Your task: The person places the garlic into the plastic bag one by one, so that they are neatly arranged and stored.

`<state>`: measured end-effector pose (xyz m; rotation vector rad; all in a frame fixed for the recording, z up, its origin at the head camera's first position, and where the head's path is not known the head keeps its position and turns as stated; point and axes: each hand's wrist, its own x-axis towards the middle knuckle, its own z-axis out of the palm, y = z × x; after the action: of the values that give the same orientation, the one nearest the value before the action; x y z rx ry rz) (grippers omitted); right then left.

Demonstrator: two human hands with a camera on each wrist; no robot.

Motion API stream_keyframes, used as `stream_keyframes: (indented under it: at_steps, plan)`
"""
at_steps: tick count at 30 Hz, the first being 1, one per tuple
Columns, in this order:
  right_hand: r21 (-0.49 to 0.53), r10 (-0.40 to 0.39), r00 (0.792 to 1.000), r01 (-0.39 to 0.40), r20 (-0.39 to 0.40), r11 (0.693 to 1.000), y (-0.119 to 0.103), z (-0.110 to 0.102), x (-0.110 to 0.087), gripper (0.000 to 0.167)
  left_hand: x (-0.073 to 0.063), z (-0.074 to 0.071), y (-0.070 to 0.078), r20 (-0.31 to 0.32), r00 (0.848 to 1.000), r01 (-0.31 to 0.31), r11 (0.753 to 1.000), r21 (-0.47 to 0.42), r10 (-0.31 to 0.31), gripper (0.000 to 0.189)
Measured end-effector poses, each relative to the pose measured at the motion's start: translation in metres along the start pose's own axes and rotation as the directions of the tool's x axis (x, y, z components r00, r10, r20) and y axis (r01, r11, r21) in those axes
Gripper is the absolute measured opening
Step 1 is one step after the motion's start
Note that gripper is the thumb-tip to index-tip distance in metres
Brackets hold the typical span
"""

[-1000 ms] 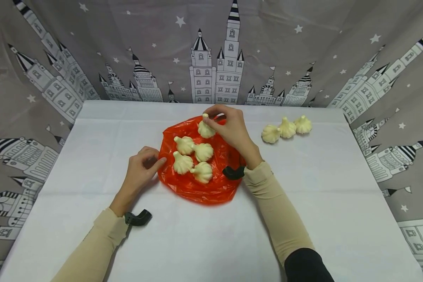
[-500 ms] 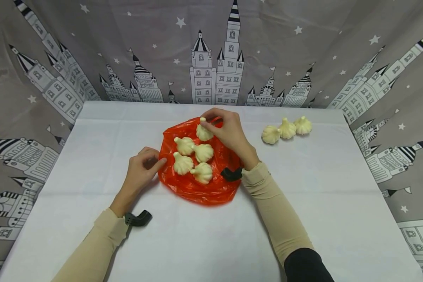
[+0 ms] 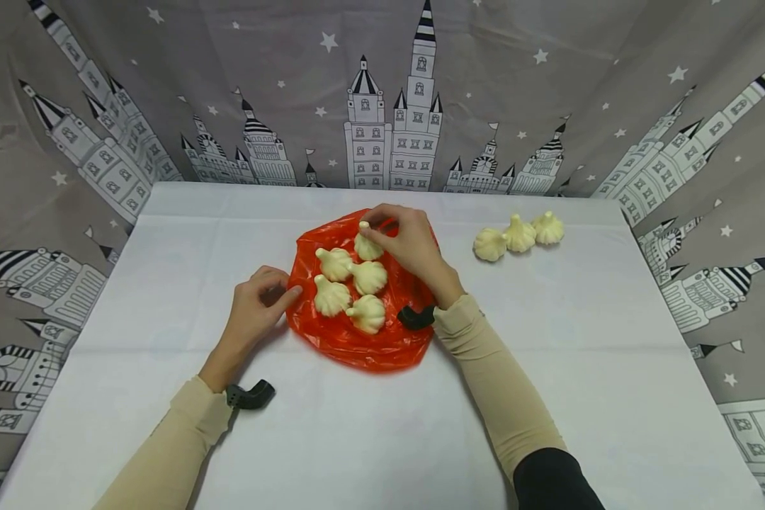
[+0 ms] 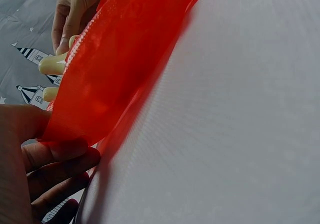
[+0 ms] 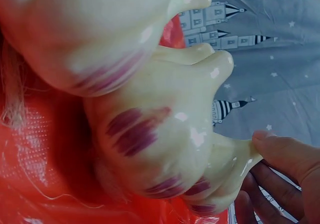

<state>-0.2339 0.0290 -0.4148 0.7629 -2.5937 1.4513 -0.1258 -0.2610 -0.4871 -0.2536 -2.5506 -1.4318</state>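
Observation:
A red plastic bag [image 3: 357,354] lies spread in the middle, with several pale garlic bulbs [image 3: 331,295] grouped on it. My left hand [image 3: 255,301] pinches the bag's left edge between thumb and fingers; in the left wrist view this edge [image 4: 100,98] stands raised, and stems poke up behind it. At the bag's far side, my right hand [image 3: 414,244] pinches another garlic bulb [image 3: 367,247] by its stem, close beside the others. Up close in the right wrist view, the bulbs [image 5: 155,119] look glossy with purple streaks, and the held bulb [image 5: 225,171] is partly hidden behind them.
Three more garlic bulbs [image 3: 519,232] stand in a touching row at the back right of the white table [image 3: 580,382]. A grey curtain [image 3: 516,57] printed with castles hangs behind the table. Dark curved wrist pieces [image 3: 251,395] stick out from both cuffs.
My right hand has moved slightly left and nearer to me, bringing its garlic bulb down toward the others on the bag. My left hand has stayed at the bag's edge.

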Motion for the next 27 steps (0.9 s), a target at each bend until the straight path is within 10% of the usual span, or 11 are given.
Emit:
stream_keyframes:
  at_steps: [27]
  plan:
    - [-0.024,-0.019,0.997,0.021,0.080,0.999,0.010,0.011,0.000,0.019,0.002,0.000,-0.002,-0.024,0.999,-0.036,0.999,0.008,0.036,0.012]
